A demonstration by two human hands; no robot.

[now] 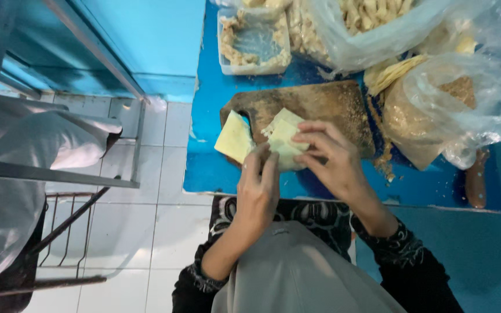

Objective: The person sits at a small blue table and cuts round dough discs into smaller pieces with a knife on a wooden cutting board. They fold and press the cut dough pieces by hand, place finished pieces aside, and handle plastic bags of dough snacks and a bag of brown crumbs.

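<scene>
Your left hand (257, 191) and right hand (333, 157) meet over the near edge of the blue worktop (215, 174). Both pinch one pale yellow wrapper sheet (285, 142), thin, soft and roughly square, with a lumpy filling showing at its upper fold. Left fingertips press together on its lower edge; right thumb and fingers close on its right side. The sheet is held just above the near end of the cutting board.

A second wrapper sheet (234, 138), same material, flat and rhomboid, lies on the board's left end, overhanging it towards the worktop's left edge. Count: two sheets in view.

The cutting board (326, 107) is wood, brown, worn and dusted with coarse crumbs. It sits mid-worktop.

One clear plastic tub (254, 42), rectangular, smeared with pale paste, sits at the far left corner.

Clear plastic bags: one with tan crumbs (459, 110) at the right of the board, one with pale stick-shaped pieces (372, 23) at the far edge.

One brown wooden handle (476, 179) lies near the right near edge.
</scene>
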